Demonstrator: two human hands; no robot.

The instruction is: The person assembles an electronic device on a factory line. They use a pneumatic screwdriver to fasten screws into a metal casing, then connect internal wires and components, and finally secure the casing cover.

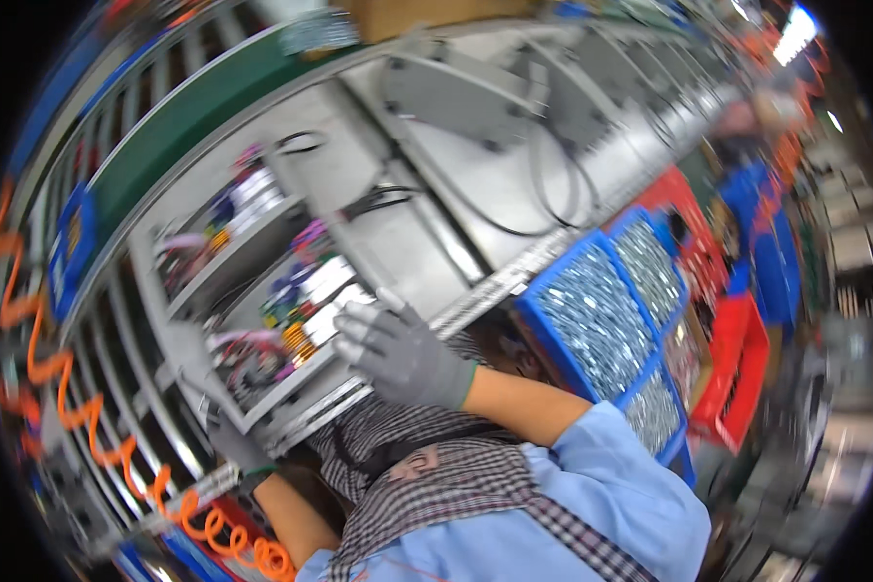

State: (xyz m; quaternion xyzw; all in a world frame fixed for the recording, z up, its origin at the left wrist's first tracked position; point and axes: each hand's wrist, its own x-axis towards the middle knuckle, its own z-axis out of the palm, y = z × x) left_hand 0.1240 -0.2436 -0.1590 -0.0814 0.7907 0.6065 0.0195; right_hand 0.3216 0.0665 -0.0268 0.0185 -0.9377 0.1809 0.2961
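A grey sheet-metal case [235,254] lies open in front of me, with circuit parts, a copper coil [298,342] and pink and purple wires inside. My right hand [403,361], in a grey glove with pale fingertips, is at the case's right edge. Its fingers stretch out beside a white block [328,281] inside, and I see nothing held in them. At the case's near left corner is my left hand [233,441], also gloved. Blur and the case wall obscure its fingers, so their grip is unclear.
More grey cases [461,92] with black cables stand along the line to the upper right. Blue bins [587,315] of small metal parts sit right of my arm, beside a red bin [732,373]. An orange coiled hose [107,446] hangs left, near metal rollers [145,359].
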